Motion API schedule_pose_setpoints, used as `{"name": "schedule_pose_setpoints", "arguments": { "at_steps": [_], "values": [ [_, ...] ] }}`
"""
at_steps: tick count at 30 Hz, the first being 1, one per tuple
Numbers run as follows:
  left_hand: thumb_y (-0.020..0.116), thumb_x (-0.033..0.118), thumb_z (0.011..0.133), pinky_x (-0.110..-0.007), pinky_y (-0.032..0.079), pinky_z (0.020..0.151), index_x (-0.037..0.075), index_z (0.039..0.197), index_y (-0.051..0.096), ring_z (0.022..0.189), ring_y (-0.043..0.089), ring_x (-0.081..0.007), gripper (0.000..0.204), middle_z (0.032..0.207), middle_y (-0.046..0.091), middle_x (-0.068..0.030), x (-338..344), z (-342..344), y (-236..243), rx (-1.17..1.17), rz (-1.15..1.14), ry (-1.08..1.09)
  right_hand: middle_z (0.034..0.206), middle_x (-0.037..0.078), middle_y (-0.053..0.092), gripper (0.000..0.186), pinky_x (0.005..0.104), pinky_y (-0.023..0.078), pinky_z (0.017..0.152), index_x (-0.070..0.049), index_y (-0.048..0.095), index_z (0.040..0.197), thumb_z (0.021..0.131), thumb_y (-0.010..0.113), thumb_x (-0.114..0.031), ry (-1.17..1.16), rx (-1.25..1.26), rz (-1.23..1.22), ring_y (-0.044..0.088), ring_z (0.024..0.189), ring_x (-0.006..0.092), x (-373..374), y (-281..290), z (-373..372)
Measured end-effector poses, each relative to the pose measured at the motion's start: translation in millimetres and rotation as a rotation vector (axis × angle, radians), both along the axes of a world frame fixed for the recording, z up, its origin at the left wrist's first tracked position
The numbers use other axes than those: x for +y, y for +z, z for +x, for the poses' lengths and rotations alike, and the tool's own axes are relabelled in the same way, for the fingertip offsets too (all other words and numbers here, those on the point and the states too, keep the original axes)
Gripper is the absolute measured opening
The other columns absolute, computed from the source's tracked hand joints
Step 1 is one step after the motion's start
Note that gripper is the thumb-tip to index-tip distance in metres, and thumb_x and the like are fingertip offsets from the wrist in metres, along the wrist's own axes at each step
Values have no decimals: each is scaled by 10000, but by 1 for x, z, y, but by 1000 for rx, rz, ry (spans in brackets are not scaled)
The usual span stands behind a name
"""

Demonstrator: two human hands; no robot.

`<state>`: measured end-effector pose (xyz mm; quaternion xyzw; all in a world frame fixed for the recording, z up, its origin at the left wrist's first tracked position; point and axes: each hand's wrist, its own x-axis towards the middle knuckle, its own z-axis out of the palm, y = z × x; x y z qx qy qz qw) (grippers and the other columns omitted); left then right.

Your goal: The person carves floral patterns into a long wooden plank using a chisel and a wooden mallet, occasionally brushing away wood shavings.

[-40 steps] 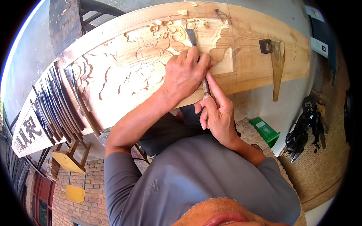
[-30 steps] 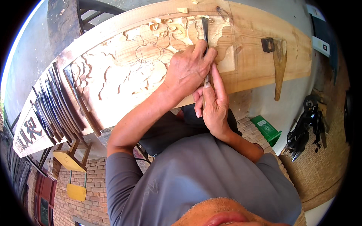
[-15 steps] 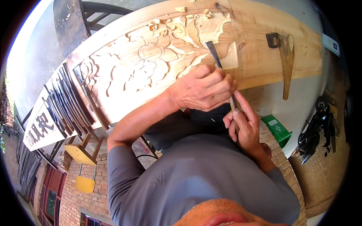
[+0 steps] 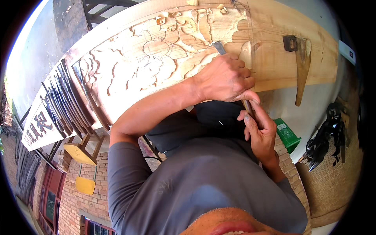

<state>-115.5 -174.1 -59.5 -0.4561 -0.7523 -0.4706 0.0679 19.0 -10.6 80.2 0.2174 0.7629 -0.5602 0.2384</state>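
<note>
A long pale wooden panel (image 4: 274,62) carved with flowers and leaves runs across the top of the view. My left hand (image 4: 225,78) is wrapped around a carving chisel (image 4: 219,47) near its blade, whose metal tip rests on the carved relief. My right hand (image 4: 259,131) grips the wooden end of the same chisel lower down, just below the panel's near edge. Small wood chips (image 4: 221,8) lie on the carving at the far edge.
A row of dark carving tools (image 4: 68,100) lies on the panel at the left. A wooden-handled axe-like tool (image 4: 300,64) rests on the bare wood at the right. Below are a brick floor, a green box (image 4: 286,135), a yellow stool (image 4: 80,153) and dark power tools (image 4: 327,137).
Both hands and the chisel have shifted rightward along the carving, and the chisel now leans lower toward me. The view has also moved slightly.
</note>
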Motion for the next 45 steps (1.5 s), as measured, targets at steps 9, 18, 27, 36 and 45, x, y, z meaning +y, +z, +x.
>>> {"name": "schedule_pose_setpoints", "arguments": {
  "at_steps": [9, 18, 27, 36, 45],
  "values": [
    [695, 593, 999, -400, 494, 653, 136, 680, 606, 638, 606, -274, 564, 633, 536, -28, 4, 2, -1, -77, -35, 44, 959, 116, 763, 421, 288, 494, 624, -9, 670, 1507, 1087, 636, 4, 188, 133, 275, 609, 677, 115, 1, 5, -14],
    [699, 567, 1023, -417, 508, 603, 135, 662, 611, 602, 615, -285, 570, 615, 548, -35, -1, 4, 0, -103, -4, 43, 890, 155, 738, 469, 334, 545, 675, -43, 711, 1472, 1022, 660, 77, 224, 189, 341, 659, 703, 166, -10, 12, -15],
    [653, 560, 1064, -464, 486, 521, 128, 631, 630, 550, 616, -333, 613, 564, 556, -87, -6, -1, 1, -168, -87, 38, 846, 92, 724, 469, 300, 523, 673, -23, 705, 1482, 1029, 647, 84, 147, 241, 336, 626, 711, 118, -27, -3, -6],
    [648, 550, 1068, -458, 434, 491, 136, 631, 638, 517, 581, -329, 602, 550, 552, -85, -11, -9, 1, -250, -190, 90, 823, 94, 711, 471, 312, 531, 661, -30, 699, 1492, 1031, 660, 62, 54, 210, 273, 630, 690, 126, -43, -22, -10],
    [726, 688, 943, -367, 410, 554, 178, 618, 543, 587, 526, -219, 632, 610, 445, 11, -2, 3, 0, 106, 37, 235, 932, 72, 750, 383, 240, 473, 555, 10, 694, 1434, 1051, 676, 24, -53, 85, 49, 602, 653, 59, 1, -28, 9]
  ]
}}
